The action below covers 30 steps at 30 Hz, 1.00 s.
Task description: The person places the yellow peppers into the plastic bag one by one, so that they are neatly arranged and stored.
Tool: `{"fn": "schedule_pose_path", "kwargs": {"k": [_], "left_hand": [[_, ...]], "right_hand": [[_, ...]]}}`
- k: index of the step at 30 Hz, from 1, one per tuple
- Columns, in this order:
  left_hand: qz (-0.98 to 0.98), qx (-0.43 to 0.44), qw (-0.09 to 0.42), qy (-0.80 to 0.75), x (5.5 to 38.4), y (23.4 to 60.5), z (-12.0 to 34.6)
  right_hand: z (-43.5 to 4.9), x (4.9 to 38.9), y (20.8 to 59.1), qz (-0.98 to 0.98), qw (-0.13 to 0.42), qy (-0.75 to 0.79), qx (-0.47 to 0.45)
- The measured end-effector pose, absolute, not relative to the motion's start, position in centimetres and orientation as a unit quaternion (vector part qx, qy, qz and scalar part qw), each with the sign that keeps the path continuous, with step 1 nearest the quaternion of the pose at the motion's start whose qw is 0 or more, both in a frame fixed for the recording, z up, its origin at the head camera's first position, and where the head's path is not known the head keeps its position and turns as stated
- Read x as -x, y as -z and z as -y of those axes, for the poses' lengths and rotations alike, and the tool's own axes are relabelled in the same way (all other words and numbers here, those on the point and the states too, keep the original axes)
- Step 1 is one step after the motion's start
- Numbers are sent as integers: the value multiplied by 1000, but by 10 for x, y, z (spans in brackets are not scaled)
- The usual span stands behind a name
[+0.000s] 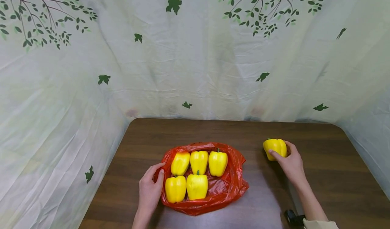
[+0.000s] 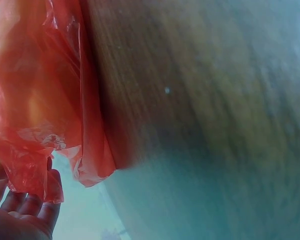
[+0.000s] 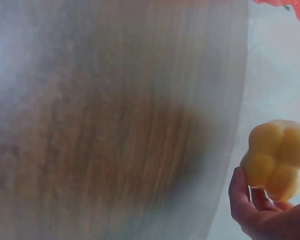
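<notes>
A red plastic bag (image 1: 217, 186) lies spread open on the table, its rim rolled down all round. Several yellow bell peppers (image 1: 197, 186) sit inside it in two rows, with bare bag at the front right. My left hand (image 1: 149, 185) grips the bag's left rim; in the left wrist view its fingers (image 2: 32, 205) curl round the thin red film. Off to the right of the bag, my right hand (image 1: 290, 163) holds one more yellow bell pepper (image 1: 275, 147) between thumb and fingers. The right wrist view shows that pepper's lobed bottom (image 3: 275, 155), partly cut off by the frame.
The brown wooden table (image 1: 243, 131) has rounded far corners and extends past the bag on both sides. Behind it hangs a pale curtain (image 1: 207, 70) printed with leaves and branches. A dark band (image 1: 294, 218) circles the right wrist near the sleeve.
</notes>
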<state>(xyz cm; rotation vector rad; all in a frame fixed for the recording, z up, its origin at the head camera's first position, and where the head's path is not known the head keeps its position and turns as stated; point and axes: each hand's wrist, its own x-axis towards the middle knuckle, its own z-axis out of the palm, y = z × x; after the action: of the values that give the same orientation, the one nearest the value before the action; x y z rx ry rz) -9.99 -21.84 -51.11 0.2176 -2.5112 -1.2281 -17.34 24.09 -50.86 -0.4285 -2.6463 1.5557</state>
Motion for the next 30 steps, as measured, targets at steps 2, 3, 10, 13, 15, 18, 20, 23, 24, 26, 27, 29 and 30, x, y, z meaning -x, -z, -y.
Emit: {"fn": "schedule_pose_path", "kwargs": {"k": [2, 3, 10, 13, 15, 18, 20, 23, 24, 26, 27, 29, 30], "left_hand": [[883, -75, 170, 431, 100, 511, 218], [883, -75, 170, 431, 100, 511, 218], [883, -77, 167, 431, 100, 511, 218], [884, -79, 167, 430, 100, 511, 218], [884, -79, 166, 430, 99, 511, 218], [884, -79, 166, 430, 99, 511, 218], [884, -79, 166, 430, 100, 511, 218], [883, -78, 168, 431, 100, 511, 218], [883, -78, 168, 432, 100, 511, 218], [882, -77, 169, 432, 100, 511, 218], [883, -77, 169, 432, 100, 511, 218], [882, -76, 171, 432, 100, 512, 218], [882, -76, 171, 432, 100, 512, 218]], "right_hand": [[-240, 170, 506, 852, 22, -504, 138], [-240, 169, 506, 852, 23, -504, 139], [-235, 160, 503, 854, 33, -498, 150], [-232, 157, 502, 849, 35, -504, 157], [-229, 154, 501, 844, 35, -511, 160], [-225, 149, 500, 836, 36, -523, 165], [-222, 146, 499, 832, 36, -527, 168], [-219, 142, 498, 829, 36, -531, 171], [-218, 140, 498, 828, 37, -533, 171], [-216, 138, 497, 826, 39, -536, 171], [-215, 136, 496, 824, 42, -539, 170], [-213, 134, 495, 819, 48, -545, 169], [-212, 133, 494, 817, 50, -549, 169]]}}
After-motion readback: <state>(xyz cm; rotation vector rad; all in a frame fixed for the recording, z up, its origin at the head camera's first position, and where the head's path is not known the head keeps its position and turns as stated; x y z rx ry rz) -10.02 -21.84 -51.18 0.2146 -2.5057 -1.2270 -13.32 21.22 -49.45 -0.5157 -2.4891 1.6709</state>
